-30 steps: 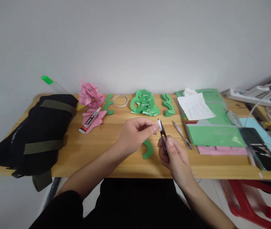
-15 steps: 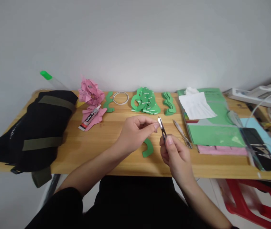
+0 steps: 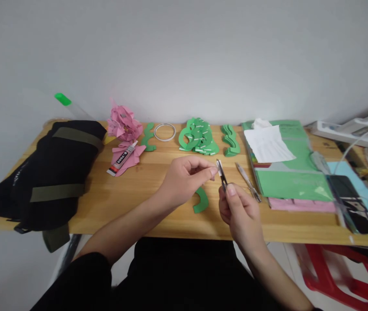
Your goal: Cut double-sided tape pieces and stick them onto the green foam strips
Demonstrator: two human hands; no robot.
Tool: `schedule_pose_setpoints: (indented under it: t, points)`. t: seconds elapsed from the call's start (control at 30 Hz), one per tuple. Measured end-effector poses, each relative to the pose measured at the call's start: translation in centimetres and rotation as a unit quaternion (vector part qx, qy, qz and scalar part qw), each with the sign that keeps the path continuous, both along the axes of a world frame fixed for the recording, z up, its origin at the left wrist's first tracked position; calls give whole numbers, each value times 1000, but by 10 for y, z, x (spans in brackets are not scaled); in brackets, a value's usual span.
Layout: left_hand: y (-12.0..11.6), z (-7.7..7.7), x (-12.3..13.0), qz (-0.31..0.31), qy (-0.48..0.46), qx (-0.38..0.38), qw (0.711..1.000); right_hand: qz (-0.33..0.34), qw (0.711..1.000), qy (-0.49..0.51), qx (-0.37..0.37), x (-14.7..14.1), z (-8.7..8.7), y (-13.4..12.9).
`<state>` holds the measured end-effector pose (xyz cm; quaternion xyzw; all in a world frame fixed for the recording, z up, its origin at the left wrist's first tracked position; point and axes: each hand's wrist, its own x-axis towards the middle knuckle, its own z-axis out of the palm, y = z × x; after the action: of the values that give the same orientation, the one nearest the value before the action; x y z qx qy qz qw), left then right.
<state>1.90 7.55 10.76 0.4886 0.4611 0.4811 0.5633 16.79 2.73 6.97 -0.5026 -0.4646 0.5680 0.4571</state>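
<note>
My left hand (image 3: 187, 179) pinches a small white strip (image 3: 219, 167) between thumb and fingertips. Wrapped round a dark, thin-bladed tool (image 3: 222, 176) that looks like small scissors, my right hand (image 3: 239, 207) holds its tips against the strip. Below the left fingers a curved green paper piece (image 3: 201, 201) lies on the wooden table. Behind the hands is a pile of green cut shapes (image 3: 198, 137) with white strips on them. To its right sits a stack of wavy green pieces (image 3: 231, 140). A pen (image 3: 248, 181) lies beside my right hand.
At the left are a black bag (image 3: 50, 177), pink paper pieces (image 3: 124, 123), a glue tube (image 3: 122, 158) and a tape ring (image 3: 164, 132). At the right are a green packet (image 3: 296, 181), a white tissue (image 3: 268, 144), a phone (image 3: 352, 203) and a power strip (image 3: 349, 131).
The tool and my right hand have shifted slightly right, and the blades look closer together over the white strip. My left hand has barely moved.
</note>
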Motion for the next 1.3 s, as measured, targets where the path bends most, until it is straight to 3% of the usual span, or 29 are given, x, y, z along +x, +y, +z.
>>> schedule_pose_setpoints:
  t: [0.43, 0.6, 0.7, 0.83, 1.03, 1.3]
  points:
    - [1, -2, -1, -21, -38, -23, 999, -9, 1000, -1, 11, -3, 2, 2]
    - [-4, -13, -11, -43, -91, -32, 994, 5, 1000, -7, 20, 4, 1, 2]
    - [-8, -21, -21, -13, -105, -25, 994, 10, 997, -56, 58, 15, 1, 2]
    - [-7, -23, -32, 45, -52, 28, 997, 68, 969, -196, 136, 29, 8, 5]
    - [-4, -13, -35, -56, 62, 79, 993, 152, 911, -320, 210, 35, 17, 12]
    - [-1, -14, -40, -95, 158, 139, 973, 221, 873, -376, 217, 40, 18, 15]
